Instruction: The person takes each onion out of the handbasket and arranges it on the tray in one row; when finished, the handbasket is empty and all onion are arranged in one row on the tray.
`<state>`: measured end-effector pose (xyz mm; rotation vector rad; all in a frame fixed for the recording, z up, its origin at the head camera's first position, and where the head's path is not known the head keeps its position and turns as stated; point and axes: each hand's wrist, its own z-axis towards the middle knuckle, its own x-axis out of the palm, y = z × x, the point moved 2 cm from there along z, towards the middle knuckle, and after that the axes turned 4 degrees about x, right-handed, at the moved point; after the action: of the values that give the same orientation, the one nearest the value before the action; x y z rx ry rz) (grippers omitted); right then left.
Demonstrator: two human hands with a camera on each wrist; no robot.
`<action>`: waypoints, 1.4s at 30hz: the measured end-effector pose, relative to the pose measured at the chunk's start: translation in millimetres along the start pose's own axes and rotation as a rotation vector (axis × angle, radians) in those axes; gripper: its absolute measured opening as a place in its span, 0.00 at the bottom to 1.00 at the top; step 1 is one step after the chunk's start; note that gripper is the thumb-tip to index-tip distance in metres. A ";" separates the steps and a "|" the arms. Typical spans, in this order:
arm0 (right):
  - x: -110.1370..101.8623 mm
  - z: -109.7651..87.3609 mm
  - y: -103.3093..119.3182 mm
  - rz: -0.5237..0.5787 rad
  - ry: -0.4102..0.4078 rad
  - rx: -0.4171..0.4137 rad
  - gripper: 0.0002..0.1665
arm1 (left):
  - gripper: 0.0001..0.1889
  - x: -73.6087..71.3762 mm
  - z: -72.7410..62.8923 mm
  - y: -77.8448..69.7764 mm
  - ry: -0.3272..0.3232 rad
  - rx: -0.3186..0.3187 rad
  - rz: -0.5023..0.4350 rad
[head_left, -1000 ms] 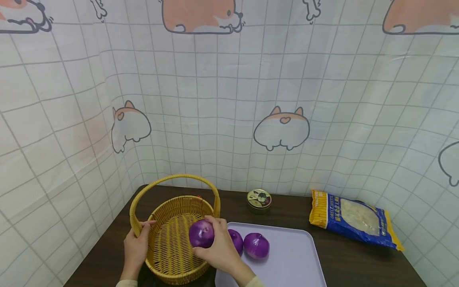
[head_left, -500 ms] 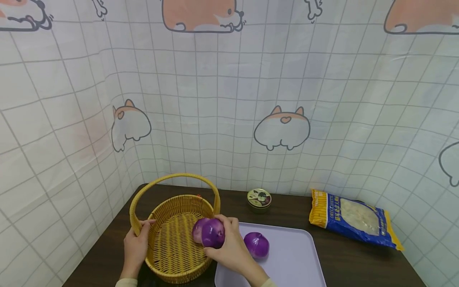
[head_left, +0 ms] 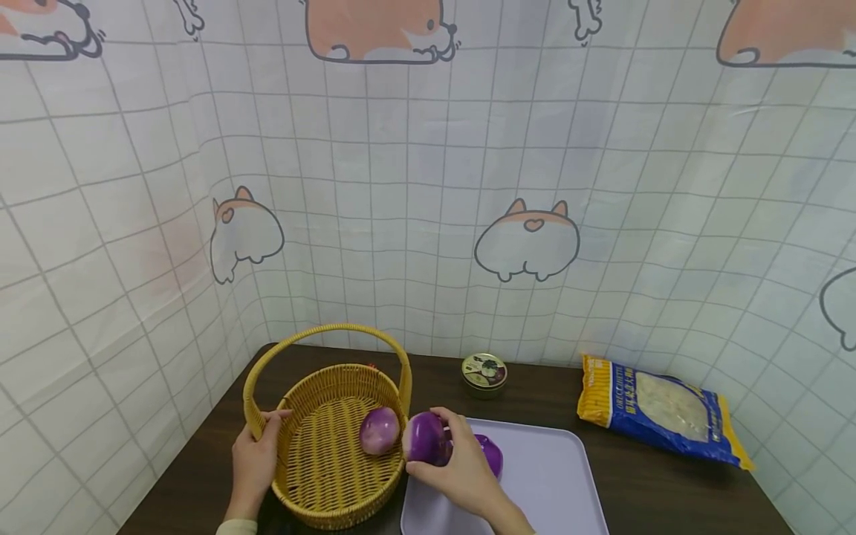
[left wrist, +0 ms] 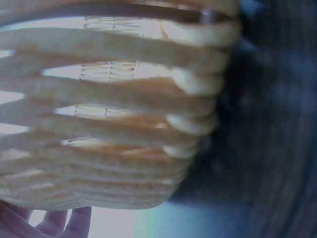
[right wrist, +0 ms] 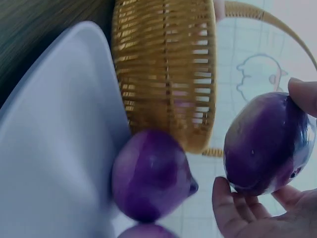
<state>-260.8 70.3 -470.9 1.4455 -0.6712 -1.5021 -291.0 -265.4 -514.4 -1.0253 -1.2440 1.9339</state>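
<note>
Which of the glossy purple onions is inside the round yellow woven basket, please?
The pinkish-purple onion, by the right wall of the basket; another onion is held in the right hand, the others sit on the lilac rectangular tray.

Left hand [head_left: 255,453], one: left forearm [head_left: 242,507] reaches nearly straight forward, left thumb [head_left: 279,413] extends rightward, grip held (fingers [left wrist: 79,223] show only in part, lower left of the left wrist view). Right hand [head_left: 461,468], one: right forearm [head_left: 507,515] slants in, right thumb [head_left: 420,469] and fingers curve in a grasp. Hands stand apart.
</note>
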 end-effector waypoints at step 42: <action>-103.2 -10.2 -54.3 0.051 -0.084 0.085 0.47 | 0.23 -1.1 -0.5 0.6 0.018 -0.003 0.002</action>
<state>-275.0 186.4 -471.7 1.4244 -0.8253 -1.5171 -290.1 -266.2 -514.8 -1.0438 -1.2370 1.9205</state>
